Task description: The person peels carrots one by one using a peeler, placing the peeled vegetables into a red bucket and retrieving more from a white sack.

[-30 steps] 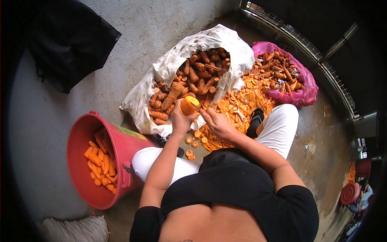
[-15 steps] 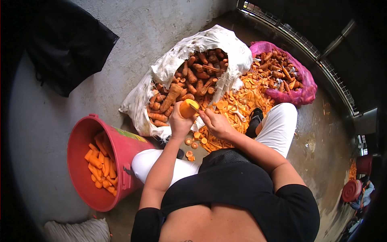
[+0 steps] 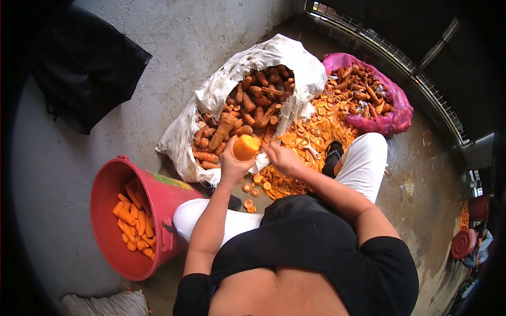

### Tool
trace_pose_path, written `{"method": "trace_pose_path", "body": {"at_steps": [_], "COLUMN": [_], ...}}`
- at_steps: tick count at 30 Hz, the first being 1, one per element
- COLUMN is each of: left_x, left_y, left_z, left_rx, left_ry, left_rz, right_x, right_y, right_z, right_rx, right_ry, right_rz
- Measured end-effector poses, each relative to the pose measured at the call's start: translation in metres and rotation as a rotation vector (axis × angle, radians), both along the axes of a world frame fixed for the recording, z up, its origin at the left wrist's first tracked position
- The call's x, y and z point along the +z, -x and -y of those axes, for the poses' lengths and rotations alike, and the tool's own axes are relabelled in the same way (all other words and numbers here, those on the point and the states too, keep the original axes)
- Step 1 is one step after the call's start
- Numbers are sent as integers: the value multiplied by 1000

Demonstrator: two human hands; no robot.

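My left hand [image 3: 234,166] is wrapped round a thick peeled carrot [image 3: 245,148], its pale end tilted up to the right. Close beside that end is my right hand [image 3: 282,159], fingers closed on a small knife whose thin blade shows only in the earlier view; the hand hides it now. Beyond both hands, a torn white sack [image 3: 182,126] lies open, full of unpeeled carrots [image 3: 225,129]. Peels and cut carrot ends [image 3: 295,181] are heaped below and right of my hands. A white peeler [image 3: 311,149] rests on the heap.
At the left, a red bucket [image 3: 169,213] holds peeled carrots [image 3: 138,224]. A pink mesh bag [image 3: 401,113] of carrots and scraps lies at the back right. A black cloth [image 3: 87,68] is at the upper left, a pale sack [image 3: 108,304] at the lower left.
My right hand has shifted slightly up and right, and the blade has left the carrot's end from view. The carrot has turned a little in my left hand.
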State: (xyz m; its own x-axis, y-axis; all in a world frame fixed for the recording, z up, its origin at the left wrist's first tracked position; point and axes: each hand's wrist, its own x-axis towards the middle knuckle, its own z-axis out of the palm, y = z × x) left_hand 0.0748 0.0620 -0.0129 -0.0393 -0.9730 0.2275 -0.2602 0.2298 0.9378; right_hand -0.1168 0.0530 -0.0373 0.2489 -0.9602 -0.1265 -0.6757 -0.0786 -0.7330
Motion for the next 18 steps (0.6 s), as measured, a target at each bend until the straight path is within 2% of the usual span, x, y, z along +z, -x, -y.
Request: {"method": "trace_pose_path", "body": {"at_steps": [1, 3, 5, 7, 8, 12, 14, 17, 18], "left_x": [3, 0, 3, 6, 9, 8, 8, -4, -4], "left_y": [-1, -1, -4, -11, -10, -2, 2, 4, 5], "left_z": [-3, -3, -3, -3, -2, -1, 1, 2, 2], "left_rx": [-44, -88, -106, -143, -177, -189, -185, -115, -111], "left_ry": [-6, -24, -51, -121, -116, -29, 91, 107, 118], "left_rz": [-29, -118, -173, -149, -174, -165, -91, 5, 10], "right_x": [-27, -60, -126, -69, -55, 25, 48, 55, 61], "right_y": [8, 52, 90, 84, 81, 43, 27, 17, 15], "right_z": [5, 14, 9, -5, -10, -25, -29, -27, -26], "right_rx": [-63, -126, -53, -143, -107, 56, 224, 308, 309], "right_ry": [-37, -179, 150, -24, 73, 111, 204, 366, 348], "right_rz": [17, -235, -181, -152, -93, -1, -20, -9, -32]}}
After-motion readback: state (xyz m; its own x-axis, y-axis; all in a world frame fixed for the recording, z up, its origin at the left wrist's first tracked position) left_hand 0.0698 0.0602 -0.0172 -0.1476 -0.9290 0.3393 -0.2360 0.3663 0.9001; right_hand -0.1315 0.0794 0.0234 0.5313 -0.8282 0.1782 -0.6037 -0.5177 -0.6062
